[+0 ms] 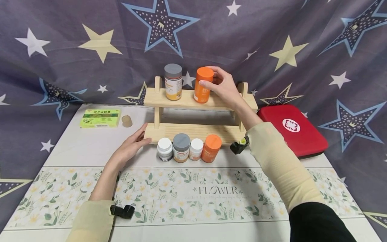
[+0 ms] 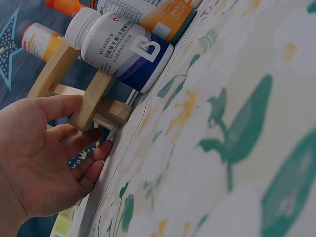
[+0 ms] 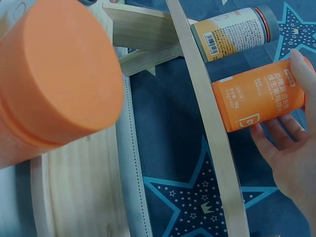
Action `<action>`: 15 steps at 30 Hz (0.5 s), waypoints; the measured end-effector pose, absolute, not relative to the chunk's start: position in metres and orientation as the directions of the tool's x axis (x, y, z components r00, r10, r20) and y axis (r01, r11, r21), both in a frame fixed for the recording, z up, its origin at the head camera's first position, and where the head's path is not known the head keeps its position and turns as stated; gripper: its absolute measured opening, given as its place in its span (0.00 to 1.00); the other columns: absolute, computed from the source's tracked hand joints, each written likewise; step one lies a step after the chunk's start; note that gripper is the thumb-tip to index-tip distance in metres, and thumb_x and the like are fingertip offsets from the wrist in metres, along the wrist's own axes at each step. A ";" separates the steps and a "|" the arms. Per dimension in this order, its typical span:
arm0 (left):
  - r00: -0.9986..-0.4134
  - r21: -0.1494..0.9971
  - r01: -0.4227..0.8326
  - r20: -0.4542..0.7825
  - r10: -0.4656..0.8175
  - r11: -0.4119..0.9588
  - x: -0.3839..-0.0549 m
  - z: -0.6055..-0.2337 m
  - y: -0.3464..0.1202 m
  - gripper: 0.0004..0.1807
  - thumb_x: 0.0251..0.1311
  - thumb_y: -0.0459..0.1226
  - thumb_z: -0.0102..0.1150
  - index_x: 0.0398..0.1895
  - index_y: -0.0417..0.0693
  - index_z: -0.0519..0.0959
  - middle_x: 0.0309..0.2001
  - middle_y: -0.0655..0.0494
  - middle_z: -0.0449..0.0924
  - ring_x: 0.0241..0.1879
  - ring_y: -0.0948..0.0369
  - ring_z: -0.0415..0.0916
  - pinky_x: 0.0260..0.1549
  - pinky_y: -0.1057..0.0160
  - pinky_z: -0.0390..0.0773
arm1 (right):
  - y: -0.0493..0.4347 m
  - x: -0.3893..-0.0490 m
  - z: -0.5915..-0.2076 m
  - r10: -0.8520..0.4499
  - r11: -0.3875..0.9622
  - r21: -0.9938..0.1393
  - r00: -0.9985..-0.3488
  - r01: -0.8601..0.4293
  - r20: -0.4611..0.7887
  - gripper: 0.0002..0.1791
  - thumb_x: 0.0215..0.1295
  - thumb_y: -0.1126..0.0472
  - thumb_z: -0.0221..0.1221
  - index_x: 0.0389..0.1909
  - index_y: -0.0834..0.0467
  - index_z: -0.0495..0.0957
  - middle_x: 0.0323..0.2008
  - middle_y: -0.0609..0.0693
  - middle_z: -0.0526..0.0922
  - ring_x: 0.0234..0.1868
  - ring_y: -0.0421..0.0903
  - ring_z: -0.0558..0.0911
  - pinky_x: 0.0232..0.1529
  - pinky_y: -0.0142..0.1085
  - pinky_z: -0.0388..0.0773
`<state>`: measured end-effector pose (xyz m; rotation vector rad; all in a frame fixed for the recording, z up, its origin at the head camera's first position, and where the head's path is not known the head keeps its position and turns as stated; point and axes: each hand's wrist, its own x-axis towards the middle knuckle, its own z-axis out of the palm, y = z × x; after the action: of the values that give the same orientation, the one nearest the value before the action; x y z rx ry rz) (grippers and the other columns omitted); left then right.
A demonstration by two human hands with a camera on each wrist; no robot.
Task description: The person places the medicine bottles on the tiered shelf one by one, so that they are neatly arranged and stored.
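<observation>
A two-tier wooden shelf (image 1: 193,131) stands at the back of the table. My right hand (image 1: 225,85) holds an orange bottle (image 1: 202,88) between thumb and fingers, its base on the upper tier. In the right wrist view the thumb lies along one side of this orange bottle (image 3: 256,96). Left of it on the same tier stands a grey-capped bottle (image 1: 173,84). My left hand (image 1: 128,148) pinches the left end of the lower tier; the left wrist view shows thumb and fingers at the wooden end (image 2: 91,101).
Before the lower tier stand a white-capped bottle (image 1: 165,149), a grey-capped bottle (image 1: 181,148), a small white-capped bottle (image 1: 196,149) and another orange bottle (image 1: 211,148). A green box (image 1: 100,118) and a round tan piece (image 1: 127,121) lie left, a red case (image 1: 291,129) right.
</observation>
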<state>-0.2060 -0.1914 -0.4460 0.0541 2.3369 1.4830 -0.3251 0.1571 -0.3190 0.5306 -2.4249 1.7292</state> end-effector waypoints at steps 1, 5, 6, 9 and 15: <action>-0.930 0.881 -0.163 -0.287 0.228 0.445 -0.206 -0.446 -0.192 0.45 0.76 0.52 0.53 0.85 0.66 0.38 0.84 0.46 0.46 0.84 0.45 0.41 0.82 0.40 0.45 | 0.157 -0.325 -0.320 -0.218 0.293 -0.889 -0.930 -0.353 0.298 0.30 0.62 0.54 0.72 0.66 0.48 0.77 0.56 0.52 0.85 0.50 0.44 0.83 0.56 0.33 0.78; -0.930 0.881 -0.160 -0.285 0.231 0.445 -0.206 -0.447 -0.192 0.45 0.75 0.53 0.53 0.85 0.67 0.38 0.84 0.47 0.46 0.84 0.45 0.41 0.82 0.40 0.45 | 0.159 -0.326 -0.324 -0.232 0.309 -0.876 -0.923 -0.370 0.308 0.33 0.62 0.55 0.72 0.68 0.49 0.75 0.57 0.54 0.84 0.51 0.44 0.83 0.58 0.34 0.79; -0.930 0.881 -0.160 -0.286 0.231 0.446 -0.206 -0.447 -0.192 0.45 0.75 0.54 0.53 0.84 0.68 0.38 0.84 0.47 0.46 0.84 0.45 0.41 0.82 0.40 0.46 | 0.160 -0.326 -0.325 -0.236 0.310 -0.874 -0.921 -0.374 0.310 0.34 0.61 0.56 0.72 0.68 0.49 0.74 0.57 0.54 0.83 0.51 0.44 0.84 0.60 0.35 0.79; -0.930 0.880 -0.160 -0.287 0.231 0.447 -0.206 -0.447 -0.192 0.45 0.75 0.54 0.54 0.84 0.69 0.38 0.85 0.48 0.46 0.84 0.45 0.41 0.81 0.39 0.46 | 0.162 -0.324 -0.328 -0.242 0.309 -0.874 -0.919 -0.376 0.310 0.37 0.60 0.58 0.73 0.70 0.49 0.72 0.59 0.56 0.82 0.54 0.48 0.84 0.65 0.40 0.78; -0.931 0.879 -0.157 -0.283 0.228 0.451 -0.206 -0.447 -0.191 0.45 0.74 0.54 0.54 0.84 0.69 0.38 0.85 0.48 0.46 0.84 0.45 0.41 0.81 0.38 0.46 | 0.170 -0.313 -0.334 -0.224 0.290 -0.888 -0.928 -0.356 0.299 0.41 0.59 0.61 0.73 0.73 0.48 0.69 0.62 0.57 0.79 0.59 0.54 0.83 0.66 0.45 0.79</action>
<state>-0.2059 -0.1915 -0.4467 0.0607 2.3452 1.4761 -0.3133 0.1698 -0.3337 0.5493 -2.4275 1.7202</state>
